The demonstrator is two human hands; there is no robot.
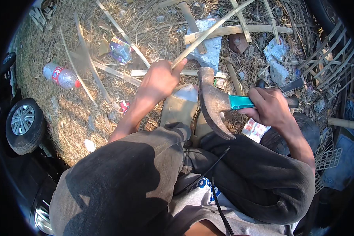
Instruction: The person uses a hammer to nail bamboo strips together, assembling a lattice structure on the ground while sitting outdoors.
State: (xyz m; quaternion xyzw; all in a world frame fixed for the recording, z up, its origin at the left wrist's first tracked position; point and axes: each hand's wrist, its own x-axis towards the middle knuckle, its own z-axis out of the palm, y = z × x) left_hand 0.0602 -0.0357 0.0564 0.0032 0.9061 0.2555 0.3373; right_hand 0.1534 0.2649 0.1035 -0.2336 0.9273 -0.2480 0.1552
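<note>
My left hand [159,80] is closed around the near end of a long, thin wooden strip [212,31], which slants away to the upper right. The strip crosses over a wider, slightly curved wooden slat [257,28] and a pale flat stone [209,59] on the ground. In my right hand [269,104] is a hammer, gripped by its teal and dark handle. Its rusty metal head [213,100] has a blunt face at the top and a long curved tail pointing toward my knees. The hammer is held in the air, apart from the strip.
Several loose strips [91,59] lie on straw-covered ground. A plastic bottle [61,75] lies at the left, above a car wheel [23,121]. A woven lattice basket [334,59] stands at the right. Beyond my right hand is a dark flat piece [293,85].
</note>
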